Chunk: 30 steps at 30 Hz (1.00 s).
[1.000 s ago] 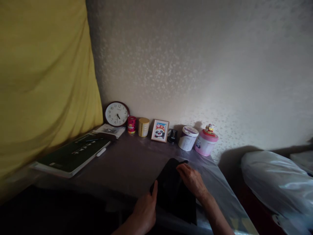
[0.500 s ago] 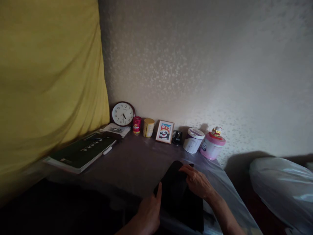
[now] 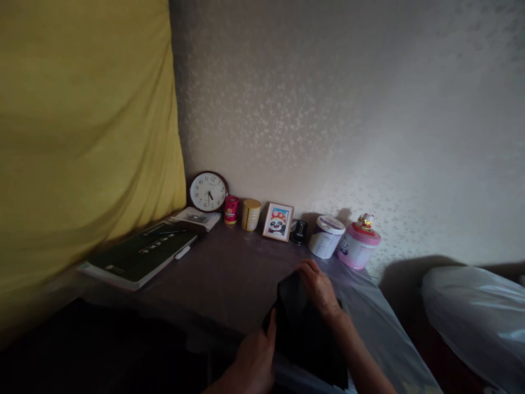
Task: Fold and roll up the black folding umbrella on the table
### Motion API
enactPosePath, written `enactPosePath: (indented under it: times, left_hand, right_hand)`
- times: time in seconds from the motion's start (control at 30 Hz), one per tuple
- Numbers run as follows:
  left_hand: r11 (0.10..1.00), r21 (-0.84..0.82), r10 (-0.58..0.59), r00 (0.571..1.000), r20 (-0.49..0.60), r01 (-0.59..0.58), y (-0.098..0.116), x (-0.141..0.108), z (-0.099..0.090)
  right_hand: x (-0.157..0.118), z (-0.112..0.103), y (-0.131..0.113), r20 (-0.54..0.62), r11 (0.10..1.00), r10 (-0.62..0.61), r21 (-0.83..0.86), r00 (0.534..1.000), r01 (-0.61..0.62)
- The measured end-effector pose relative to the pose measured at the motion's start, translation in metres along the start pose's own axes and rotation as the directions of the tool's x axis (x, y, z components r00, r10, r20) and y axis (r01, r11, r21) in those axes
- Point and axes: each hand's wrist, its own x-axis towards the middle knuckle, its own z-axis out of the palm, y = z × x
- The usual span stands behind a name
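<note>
A black, soft-looking item (image 3: 305,334), maybe cloth or a pouch, lies at the near edge of the table; it is too dark to make out its kind. My left hand (image 3: 257,351) is closed on its left edge, with the thumb along the side. At its far edge, my right hand (image 3: 316,287) grips the top with fingers bent over it. The upper part is lifted a little between the two hands. Shadow hides the lower part.
Along the wall stand a clock (image 3: 209,191), a red can (image 3: 231,210), a yellow can (image 3: 250,214), a panda picture frame (image 3: 278,222), a white tub (image 3: 326,237) and a pink tub (image 3: 358,246). A green book (image 3: 143,254) lies left. A plastic-wrapped bundle (image 3: 476,306) sits right.
My right hand has moved slightly up and left at the far edge of the black item, whose upper part now stands higher. My left hand keeps its hold.
</note>
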Motion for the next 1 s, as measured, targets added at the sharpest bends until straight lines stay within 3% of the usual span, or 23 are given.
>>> enactPosePath:
  times: [0.2,0.33,0.43,0.53,0.63,0.73,0.83,1.0]
  left_hand:
    - [0.995,0.098,-0.036,0.999,0.017,0.034,0.008,0.003,0.005]
    - [0.989,0.126,-0.076,0.997,-0.001,0.076,0.010,-0.001,0.007]
    - [0.990,0.125,-0.057,0.997,-0.041,0.062,0.007,-0.002,0.009]
    - [0.992,0.117,-0.019,0.984,-0.176,0.040,-0.001,0.002,0.011]
    - [0.993,0.105,0.079,0.965,-0.251,-0.054,-0.007,0.010,0.010]
    - [0.981,0.076,0.190,0.964,-0.185,-0.178,-0.009,0.018,0.011]
    - [0.986,0.050,0.165,0.981,-0.106,-0.160,-0.006,0.023,0.016]
    - [0.992,0.074,0.111,0.992,-0.056,-0.107,0.004,0.024,0.020]
  right_hand:
    - [0.001,0.054,-0.015,0.089,0.996,0.036,-0.086,0.995,-0.028]
    - [-0.002,0.068,-0.015,0.146,0.992,0.057,-0.116,0.988,-0.040]
    - [-0.002,0.071,-0.014,0.157,0.993,0.055,-0.109,0.986,-0.038]
    - [-0.002,0.074,-0.014,0.145,0.991,0.072,-0.121,0.987,-0.055]
    - [0.000,0.076,-0.015,0.149,0.988,0.094,-0.137,0.984,-0.074]
    - [0.001,0.074,-0.016,0.166,0.987,0.113,-0.132,0.980,-0.091]
    - [-0.002,0.069,-0.018,0.164,0.994,0.093,-0.065,0.982,-0.083]
    - [-0.025,0.058,-0.020,0.143,0.988,-0.130,0.102,0.981,0.116]
